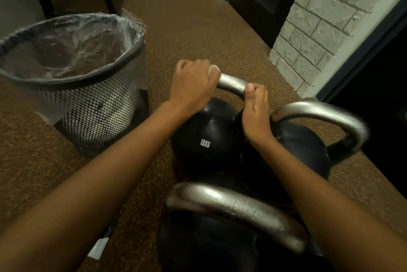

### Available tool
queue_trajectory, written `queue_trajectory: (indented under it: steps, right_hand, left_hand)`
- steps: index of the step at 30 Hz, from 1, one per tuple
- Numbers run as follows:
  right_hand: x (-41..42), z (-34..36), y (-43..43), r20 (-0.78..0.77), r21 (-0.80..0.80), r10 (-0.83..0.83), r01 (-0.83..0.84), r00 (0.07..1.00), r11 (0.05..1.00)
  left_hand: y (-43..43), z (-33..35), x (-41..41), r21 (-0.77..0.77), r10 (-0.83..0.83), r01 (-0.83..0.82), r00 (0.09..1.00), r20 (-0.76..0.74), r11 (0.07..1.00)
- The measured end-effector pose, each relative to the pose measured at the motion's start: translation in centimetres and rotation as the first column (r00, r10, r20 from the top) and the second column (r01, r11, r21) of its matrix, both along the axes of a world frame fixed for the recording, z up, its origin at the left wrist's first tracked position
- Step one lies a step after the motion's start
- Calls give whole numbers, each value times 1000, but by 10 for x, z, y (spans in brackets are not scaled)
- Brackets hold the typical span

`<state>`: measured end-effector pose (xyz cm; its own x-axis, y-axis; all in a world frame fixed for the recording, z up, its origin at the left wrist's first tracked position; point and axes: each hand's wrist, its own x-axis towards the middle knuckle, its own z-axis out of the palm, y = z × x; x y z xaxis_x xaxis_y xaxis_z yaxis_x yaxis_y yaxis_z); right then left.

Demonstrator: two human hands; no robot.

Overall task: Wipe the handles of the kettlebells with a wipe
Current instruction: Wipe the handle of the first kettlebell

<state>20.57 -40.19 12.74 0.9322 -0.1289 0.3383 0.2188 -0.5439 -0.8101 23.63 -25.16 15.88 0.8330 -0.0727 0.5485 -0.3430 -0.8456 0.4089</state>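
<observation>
Three black kettlebells with silver handles stand close together on the brown floor. The far one, marked 12KG (206,139), has its handle (233,83) gripped at both ends. My left hand (193,86) closes over the handle's left end. My right hand (255,108) wraps its right side, thumb up. No wipe shows in either hand; one may be hidden under the fingers. A second kettlebell (304,146) sits to the right, and a third kettlebell (231,210) stands nearest me, between my forearms.
A black mesh waste bin (92,113) with a clear plastic liner stands to the left of the kettlebells. A white brick wall corner (326,29) and dark doorways lie to the right and behind. A small white packet (99,247) lies on the floor under my left forearm.
</observation>
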Motion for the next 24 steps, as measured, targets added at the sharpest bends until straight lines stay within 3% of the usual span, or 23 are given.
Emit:
queue_trajectory:
  steps: [2,4,7,9,11,13,16,18,21,24]
  right_hand:
    - [0,1,0,8,7,1,-1,1000,1000]
    - [-1,3,-1,-3,7,6,-6,1000,1000]
    - [-1,3,-1,-18,4,5,-5,1000,1000]
    - [-1,3,0,-7,8,-1,1,1000,1000]
    - [0,1,0,4,7,-5,5,1000,1000]
    - [0,0,1,9,7,-6,5,1000,1000]
    - [1,0,0,8,9,-8,8,1000,1000]
    - [1,0,-1,13,10,-10,9,1000,1000]
    - [1,-1,-1,13,8,-10,10,1000,1000]
    - [1,-3,-1,12,10,8,-8,1000,1000]
  left_hand:
    - [-3,-8,-4,35,-37,33,990,137,999]
    - [0,-16,-4,0,-78,79,983,163,997]
    - [4,-23,-1,-261,-28,58,993,116,964]
    - [12,-31,2,-539,-12,-13,999,-42,842]
    - [20,-36,2,-763,-105,-125,964,-244,634]
    - [25,-43,-1,-862,-212,-207,919,-334,462]
    - [23,-57,-9,-883,-271,-316,868,-417,348]
    - [26,-59,-8,-881,-311,-307,851,-423,360]
    - [37,-34,1,-828,-360,-184,835,-415,529]
    - [36,-13,8,-768,-350,-125,836,-423,628]
